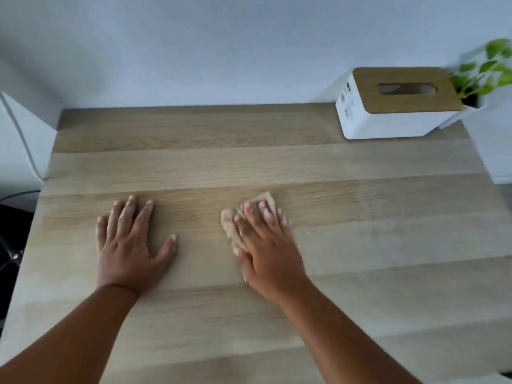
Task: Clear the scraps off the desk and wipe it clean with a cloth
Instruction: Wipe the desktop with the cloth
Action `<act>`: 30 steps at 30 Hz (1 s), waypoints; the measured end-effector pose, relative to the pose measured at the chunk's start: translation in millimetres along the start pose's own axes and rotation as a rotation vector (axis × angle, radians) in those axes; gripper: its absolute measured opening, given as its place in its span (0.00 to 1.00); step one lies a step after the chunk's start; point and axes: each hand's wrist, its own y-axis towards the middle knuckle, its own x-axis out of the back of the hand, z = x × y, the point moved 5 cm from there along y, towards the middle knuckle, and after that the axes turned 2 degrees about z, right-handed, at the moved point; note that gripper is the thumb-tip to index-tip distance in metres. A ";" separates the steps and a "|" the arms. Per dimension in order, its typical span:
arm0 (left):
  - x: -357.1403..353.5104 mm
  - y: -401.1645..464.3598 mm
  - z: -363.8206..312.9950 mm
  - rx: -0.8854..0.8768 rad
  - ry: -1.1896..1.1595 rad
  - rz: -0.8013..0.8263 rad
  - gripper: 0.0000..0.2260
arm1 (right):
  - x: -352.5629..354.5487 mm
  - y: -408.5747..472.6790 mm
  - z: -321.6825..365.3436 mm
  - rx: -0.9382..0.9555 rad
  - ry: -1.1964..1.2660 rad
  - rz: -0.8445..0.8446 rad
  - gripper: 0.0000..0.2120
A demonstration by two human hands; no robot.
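A person's left hand (130, 245) lies palm down on the light wooden desk (360, 245), fingers straight and spread, thumb angled out to the right, holding nothing, the bare forearm reaching in from the lower left. Well apart from it, the right hand (266, 245) presses a small beige cloth (230, 225) flat against the desk with straight fingers, the cloth showing beyond the fingertips and along the thumb side. A white tissue box (388, 123) with a wooden lid stands at the far right corner, beside a green plant (490, 70).
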 end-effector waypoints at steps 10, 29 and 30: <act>-4.7 1.1 2.0 -0.008 0.006 -0.026 0.38 | 52.3 -79.7 -166.9 -0.619 -0.033 -0.069 0.31; -9.2 0.1 4.3 -0.018 -0.001 -0.050 0.36 | 4.5 -165.0 -64.9 -0.289 -0.074 -0.009 0.30; -9.7 0.2 4.5 -0.017 0.001 -0.053 0.36 | 7.8 -158.2 -72.9 -0.370 -0.065 -0.027 0.30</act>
